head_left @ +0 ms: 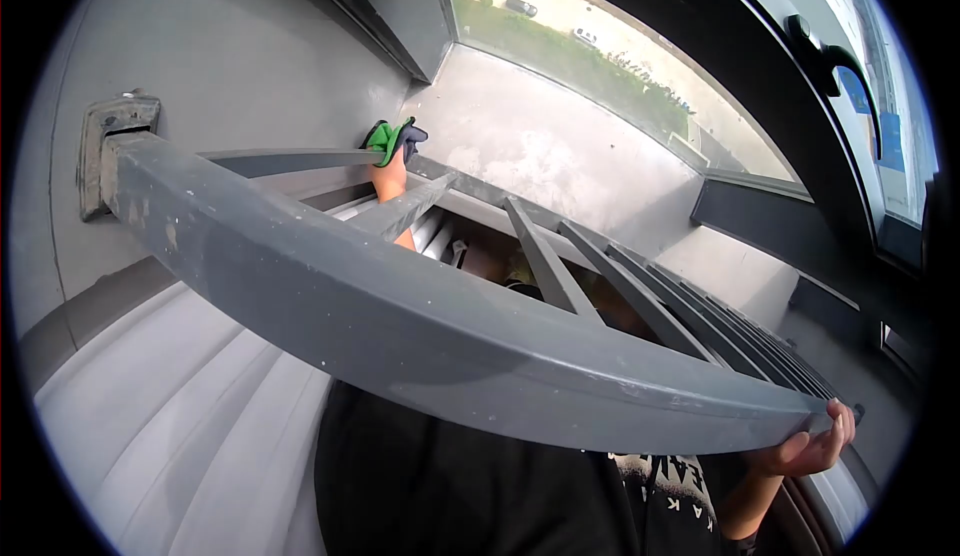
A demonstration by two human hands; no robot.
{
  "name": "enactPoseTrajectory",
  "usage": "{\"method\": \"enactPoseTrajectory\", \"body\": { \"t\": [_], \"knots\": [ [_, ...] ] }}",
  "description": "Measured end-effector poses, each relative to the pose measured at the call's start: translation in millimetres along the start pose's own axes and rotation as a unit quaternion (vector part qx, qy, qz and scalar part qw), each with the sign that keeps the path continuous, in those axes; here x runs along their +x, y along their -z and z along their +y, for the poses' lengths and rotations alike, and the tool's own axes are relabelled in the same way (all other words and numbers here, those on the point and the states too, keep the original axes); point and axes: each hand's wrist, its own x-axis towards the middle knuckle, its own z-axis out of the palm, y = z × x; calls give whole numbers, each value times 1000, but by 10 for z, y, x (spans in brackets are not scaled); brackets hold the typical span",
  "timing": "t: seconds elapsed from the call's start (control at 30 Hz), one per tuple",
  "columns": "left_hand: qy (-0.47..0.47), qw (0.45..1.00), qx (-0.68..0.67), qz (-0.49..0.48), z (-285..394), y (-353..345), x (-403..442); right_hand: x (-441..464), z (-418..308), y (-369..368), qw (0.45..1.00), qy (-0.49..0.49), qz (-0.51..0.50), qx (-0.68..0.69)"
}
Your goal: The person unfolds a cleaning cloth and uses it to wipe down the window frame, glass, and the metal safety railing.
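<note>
My left hand (390, 178) reaches through the grey metal railing (450, 361), its forearm passing between the bars. A green and dark grey cloth (384, 140) is bunched in it, over most of the fingers, against the far side of the railing near the wall. On the far right, my right hand (815, 444) grips the broad top rail from beneath, with the fingertips curled over its edge. White specks and scuffs mark the rail's grey paint. Part of my left arm is hidden behind the rail.
A metal bracket (118, 146) fixes the rail to the grey wall (250, 56). Beyond the bars lies a pale ledge (560, 141), with a drop to greenery and parked cars. A dark window frame with a handle (835, 61) stands at upper right. White folded fabric (190, 406) hangs at lower left.
</note>
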Motion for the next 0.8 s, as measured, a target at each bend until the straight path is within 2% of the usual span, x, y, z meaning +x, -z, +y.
{"method": "enactPoseTrajectory", "body": {
  "t": [0.03, 0.07, 0.17, 0.23, 0.3, 0.33, 0.4, 0.43, 0.5, 0.57, 0.6, 0.63, 0.67, 0.7, 0.73, 0.77, 0.8],
  "knots": [
    [-13, 1000, -6, -2, -129, 21, -19, -9, 14, -42, 1000, 5, 20, 5],
    [-52, 997, -26, -45, 43, 175, -113, -21, 31, -66, 999, 12, 35, 12],
    [107, 956, -269, 52, 422, 575, -452, 36, 28, -98, 997, 8, 64, 28],
    [188, 876, -430, 112, 643, 762, -567, 17, 10, -106, 997, -3, 79, 26],
    [99, 788, -607, 30, 782, 1072, -615, 54, -53, -93, 997, -19, 75, 21],
    [107, 764, -636, 3, 765, 1184, -667, 41, -40, -107, 996, -13, 82, 28],
    [164, 667, -726, -24, 1129, 1442, -788, 34, -61, -148, 996, -3, 88, 26],
    [87, 731, -676, -31, 1187, 1481, -813, 44, -68, -152, 996, 3, 85, 19],
    [40, 749, -661, 0, 1660, 1599, -894, 47, -102, -176, 996, 9, 91, 4],
    [-10, 896, -444, 32, 2013, 1680, -1021, 42, -131, -192, 994, 13, 105, -13],
    [57, 826, -560, -26, 2269, 1743, -1114, 39, -154, -195, 994, 13, 105, -11],
    [25, 868, -493, -45, 2469, 1702, -1128, 42, -156, -212, 994, 11, 105, -11],
    [-45, 934, -349, -67, 2682, 1719, -1144, 43, -169, -218, 994, 8, 105, -11],
    [-136, 972, -178, -73, 2909, 1749, -1141, 41, -187, -224, 994, 8, 105, 6],
    [-208, 974, -72, -54, 3114, 1743, -1112, 43, -207, -231, 994, 8, 106, 23],
    [-287, 953, -96, 5, 3236, 1651, -1048, 44, -221, -229, 994, 8, 106, 39],
    [-234, 961, -147, 6, 3425, 1614, -1041, 41, -211, -228, 993, 19, 106, 48]
  ]
}}
